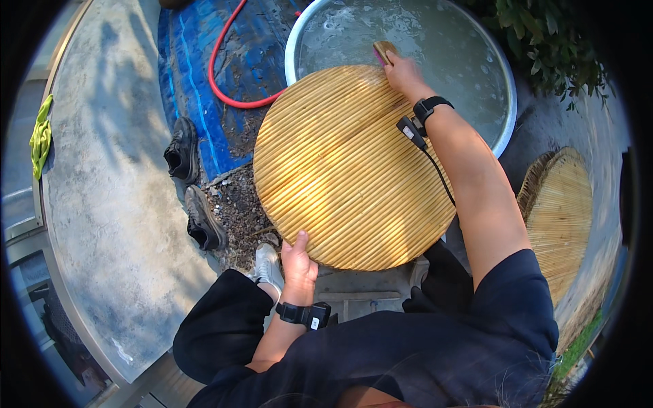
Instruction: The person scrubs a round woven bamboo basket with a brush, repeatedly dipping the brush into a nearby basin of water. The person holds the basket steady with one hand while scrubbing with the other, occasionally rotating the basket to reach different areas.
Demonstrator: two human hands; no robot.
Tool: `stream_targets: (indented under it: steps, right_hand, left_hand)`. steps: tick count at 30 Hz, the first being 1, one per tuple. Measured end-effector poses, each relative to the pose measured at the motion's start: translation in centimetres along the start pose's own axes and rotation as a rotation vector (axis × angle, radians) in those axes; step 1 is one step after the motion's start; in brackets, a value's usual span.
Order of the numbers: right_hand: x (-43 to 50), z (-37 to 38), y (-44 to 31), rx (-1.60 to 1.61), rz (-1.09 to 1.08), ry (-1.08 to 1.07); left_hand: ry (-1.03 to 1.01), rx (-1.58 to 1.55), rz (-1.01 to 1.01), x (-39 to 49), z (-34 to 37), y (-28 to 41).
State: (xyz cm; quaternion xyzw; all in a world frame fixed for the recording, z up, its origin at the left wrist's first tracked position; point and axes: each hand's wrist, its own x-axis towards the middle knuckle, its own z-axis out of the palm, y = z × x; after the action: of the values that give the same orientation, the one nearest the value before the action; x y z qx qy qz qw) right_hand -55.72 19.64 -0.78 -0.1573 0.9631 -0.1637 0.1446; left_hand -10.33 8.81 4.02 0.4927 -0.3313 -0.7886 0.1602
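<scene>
A round board of parallel bamboo strips lies across the near edge of a wide metal basin of cloudy water. My left hand grips the board's near left rim, thumb on top and fingers hidden beneath. At the far rim my right hand holds a wooden-backed scrub brush with pink bristles, partly beyond the board's edge and over the basin. Its bristles are mostly out of sight. Both wrists wear black straps with small devices, and a cable runs from the right one.
A red hose curves over a blue tarp on the left. Two dark shoes stand beside a concrete ledge. More round bamboo boards rest at the right, below leafy branches. A yellow-green cloth hangs far left.
</scene>
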Motion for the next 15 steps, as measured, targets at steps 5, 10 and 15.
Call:
stream_targets:
  steps: [5,10,15]
  right_hand:
    - [0.9,-0.1,9.8,-0.113,0.204,0.264]
    - [-0.9,-1.9,8.7,0.931,0.339,-0.235]
    - [-6.1,-3.0,-0.3,1.217,-0.033,-0.678]
  left_hand:
    - [-0.004,-0.043,-0.019,0.0,0.0,0.0]
    - [-0.019,-0.071,-0.010,0.0,0.0,0.1]
    - [0.006,-0.042,-0.004,0.0,0.1,0.1]
